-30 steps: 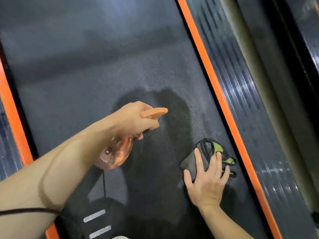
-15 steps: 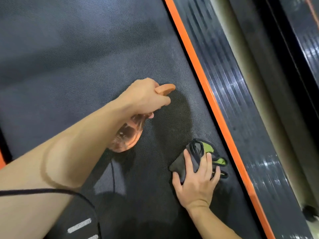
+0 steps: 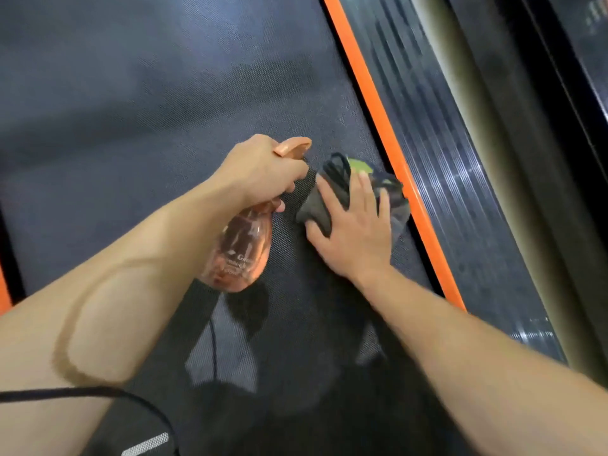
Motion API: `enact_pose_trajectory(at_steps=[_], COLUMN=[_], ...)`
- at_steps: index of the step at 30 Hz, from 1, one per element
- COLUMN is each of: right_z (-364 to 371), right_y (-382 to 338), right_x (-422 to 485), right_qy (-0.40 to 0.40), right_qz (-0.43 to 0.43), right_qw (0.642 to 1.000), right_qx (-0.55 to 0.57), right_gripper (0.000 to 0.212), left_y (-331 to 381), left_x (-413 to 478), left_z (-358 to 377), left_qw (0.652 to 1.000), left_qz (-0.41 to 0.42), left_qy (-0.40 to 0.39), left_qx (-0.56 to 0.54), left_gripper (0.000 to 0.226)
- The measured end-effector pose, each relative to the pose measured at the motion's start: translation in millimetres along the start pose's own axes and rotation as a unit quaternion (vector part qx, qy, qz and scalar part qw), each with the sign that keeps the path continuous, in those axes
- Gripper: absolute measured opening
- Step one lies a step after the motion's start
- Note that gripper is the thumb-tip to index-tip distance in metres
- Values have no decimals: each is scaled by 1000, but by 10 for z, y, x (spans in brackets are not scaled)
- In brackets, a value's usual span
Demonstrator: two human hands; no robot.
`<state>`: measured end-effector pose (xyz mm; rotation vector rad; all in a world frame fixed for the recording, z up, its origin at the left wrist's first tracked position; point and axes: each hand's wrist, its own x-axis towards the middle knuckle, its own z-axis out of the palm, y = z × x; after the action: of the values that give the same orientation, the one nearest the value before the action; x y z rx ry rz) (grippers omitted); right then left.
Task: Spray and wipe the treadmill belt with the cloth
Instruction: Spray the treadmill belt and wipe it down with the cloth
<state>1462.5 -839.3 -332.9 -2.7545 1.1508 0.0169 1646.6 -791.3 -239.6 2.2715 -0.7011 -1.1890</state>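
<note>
The dark textured treadmill belt (image 3: 138, 110) fills most of the view. My left hand (image 3: 260, 171) grips the neck of a clear orange spray bottle (image 3: 240, 251), its nozzle pointing right and its body hanging above the belt. My right hand (image 3: 355, 232) lies flat with spread fingers on a dark grey cloth with green and black trim (image 3: 339, 179), pressing it onto the belt close to the right orange edge strip. The two hands are almost touching.
An orange strip (image 3: 388, 143) borders the belt on the right, with a ribbed black side rail (image 3: 437, 166) beyond it. Another orange strip (image 3: 4, 297) shows at the left edge. A black cord (image 3: 98, 391) crosses the lower left.
My right hand has slid the cloth forward along the belt and closer to the right orange strip. My left hand with the bottle has ended up right beside it.
</note>
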Motion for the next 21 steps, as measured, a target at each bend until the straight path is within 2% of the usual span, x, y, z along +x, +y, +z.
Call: enact_pose_trajectory(at_steps=[3,5,9,11,13,15,17,19,21], right_z=[-60,-54,-27,-34,-63,-88,-93,-128,-124], right_y=[38,77,116,96,134,204,217,176,104], right_x=[983,1044,-153,-859,-1129,-884,-335,227,378], right_qy=[-31,-30,10,-30,-66,-76,-54,-54,-60], right_qz=[-41,-46,-1,21,7,-32,-62,-46,-12], right_qw=[999,998,1000,999,997,996,996,997,997], right_qx=[-18,-33,-28,-31,-35,-32,-38,-35,-40], right_gripper=[74,73,71,71,71,72,73,73,73], left_y=[-103,-146,-175,-182,-196,-216,-258,-301,-323], left_x=[-16,-29,-82,-113,-156,-182,-203,-207,-214], left_z=[-46,-49,-23,7,55,92,96,78,73], left_qw=[1000,999,999,998,996,994,994,995,995], left_qz=[-24,-31,-28,-29,-26,-18,-18,-26,-27], left_qy=[8,6,-26,-61,-90,-103,-102,-95,-97], left_qx=[-10,-11,-15,-15,-6,6,17,18,25], left_gripper=[15,15,14,17,15,10,12,15,13])
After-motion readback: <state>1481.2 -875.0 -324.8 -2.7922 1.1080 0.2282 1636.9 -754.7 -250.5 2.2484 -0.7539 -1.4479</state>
